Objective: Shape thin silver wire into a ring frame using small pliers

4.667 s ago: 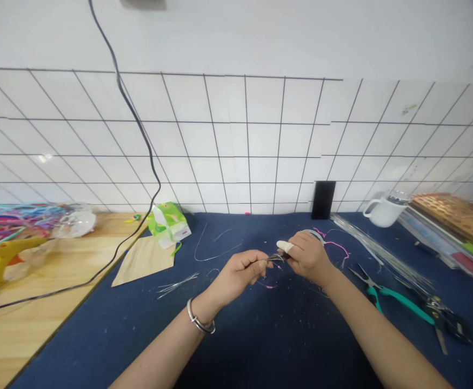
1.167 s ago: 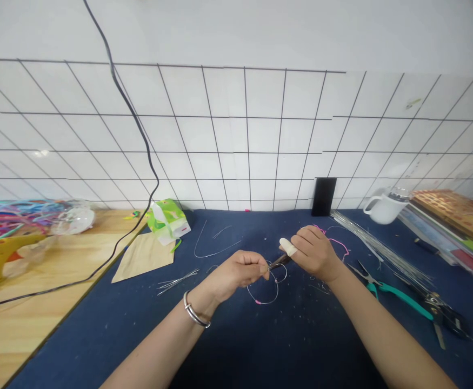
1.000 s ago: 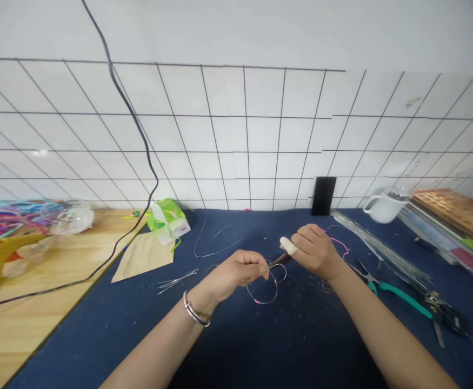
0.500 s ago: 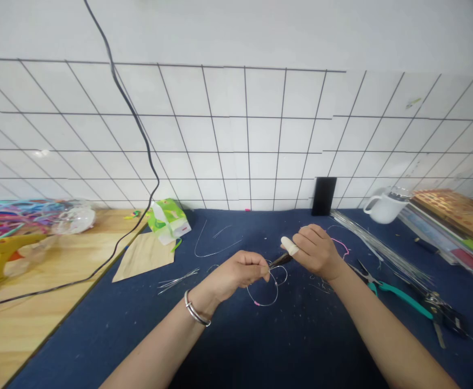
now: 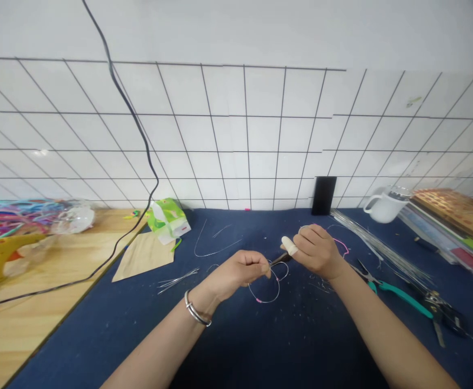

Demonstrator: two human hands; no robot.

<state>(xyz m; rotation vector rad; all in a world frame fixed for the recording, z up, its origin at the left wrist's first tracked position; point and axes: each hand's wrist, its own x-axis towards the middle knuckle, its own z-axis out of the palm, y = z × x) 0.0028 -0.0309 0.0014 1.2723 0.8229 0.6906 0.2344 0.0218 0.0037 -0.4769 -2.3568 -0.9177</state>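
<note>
My left hand [image 5: 236, 274] is pinched shut on a thin wire loop [image 5: 265, 290] with pink marks that hangs just above the blue mat [image 5: 260, 346]. My right hand [image 5: 316, 251], with a white cot on the forefinger, is closed on a small dark tool [image 5: 280, 260] whose tip meets the wire at my left fingertips. A silver bangle is on my left wrist.
Teal pliers [image 5: 394, 292] and dark cutters [image 5: 442, 316] lie right of my right arm, beside a bundle of straight wires [image 5: 378, 249]. A white mug [image 5: 386, 206], stacked boards, a green packet [image 5: 167, 220], brown paper, a yellow glue gun [image 5: 1, 256] and a hanging black cable [image 5: 139, 135] surround the mat.
The wire has opened from a tight bunch between my hands into a round loop hanging below them. Over the last second my hands barely move.
</note>
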